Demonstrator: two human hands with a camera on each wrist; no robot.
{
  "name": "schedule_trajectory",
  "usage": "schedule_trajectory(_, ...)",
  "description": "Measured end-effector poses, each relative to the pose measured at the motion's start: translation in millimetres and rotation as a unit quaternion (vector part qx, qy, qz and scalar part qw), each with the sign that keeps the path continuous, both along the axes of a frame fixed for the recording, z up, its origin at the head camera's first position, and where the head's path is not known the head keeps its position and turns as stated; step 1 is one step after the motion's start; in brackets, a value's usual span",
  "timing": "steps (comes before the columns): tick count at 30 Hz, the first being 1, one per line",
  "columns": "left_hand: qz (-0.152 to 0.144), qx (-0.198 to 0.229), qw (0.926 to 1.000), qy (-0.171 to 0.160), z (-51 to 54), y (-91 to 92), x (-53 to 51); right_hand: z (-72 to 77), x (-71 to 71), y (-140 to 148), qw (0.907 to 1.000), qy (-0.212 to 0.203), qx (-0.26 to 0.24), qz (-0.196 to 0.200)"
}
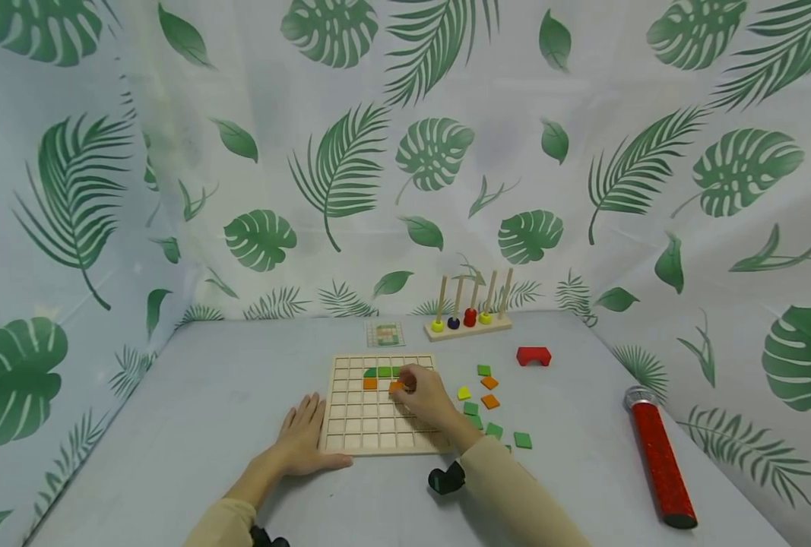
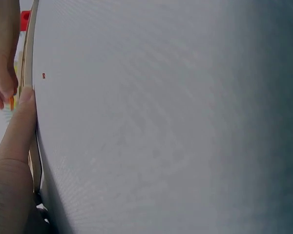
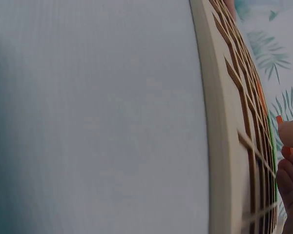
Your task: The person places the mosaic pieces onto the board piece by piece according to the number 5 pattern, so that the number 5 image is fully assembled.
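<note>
A wooden grid board (image 1: pixel 352 424) lies on the table. Along its left edge rests my left hand (image 1: pixel 301 441), fingers stretched out and thumb by the front edge; the left wrist view shows that thumb (image 2: pixel 20 126) against the board's side. My right hand (image 1: pixel 429 396) pinches an orange square tile (image 1: pixel 395 387) between thumb and fingers over the upper right part of the grid. The tile's edge (image 3: pixel 279 119) shows beyond the fingertips in the right wrist view. In the grid sit a dark green rounded tile (image 1: pixel 370 373), green tiles (image 1: pixel 384 371) and another orange tile (image 1: pixel 370 384).
Loose green tiles (image 1: pixel 523 440), orange tiles (image 1: pixel 490 401) and a yellow tile (image 1: pixel 464 393) lie right of the board. Behind stand a patterned card (image 1: pixel 384 334) and a peg stand (image 1: pixel 470 331) with rings. A red arch block (image 1: pixel 533 355) and red tube (image 1: pixel 663 463) are farther right.
</note>
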State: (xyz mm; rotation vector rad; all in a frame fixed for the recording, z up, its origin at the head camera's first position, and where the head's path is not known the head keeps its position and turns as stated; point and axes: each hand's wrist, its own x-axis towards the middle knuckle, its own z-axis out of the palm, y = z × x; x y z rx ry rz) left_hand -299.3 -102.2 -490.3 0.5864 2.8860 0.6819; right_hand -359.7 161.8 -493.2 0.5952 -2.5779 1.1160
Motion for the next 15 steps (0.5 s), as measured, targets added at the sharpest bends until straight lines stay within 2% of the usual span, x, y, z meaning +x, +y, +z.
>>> schedule_trajectory(7, 0.000, -0.003, 1.0000, 0.009, -7.3, -2.8, -3.0, -6.1, 1.4, -27, 0.9995, 0.003, -0.007, 0.030)
schedule_trajectory(15, -0.011, 0.006, 0.9999, 0.006, -0.2, -2.9, 0.3, -6.1, 4.6, -41, 0.9995, -0.015, -0.009, 0.027)
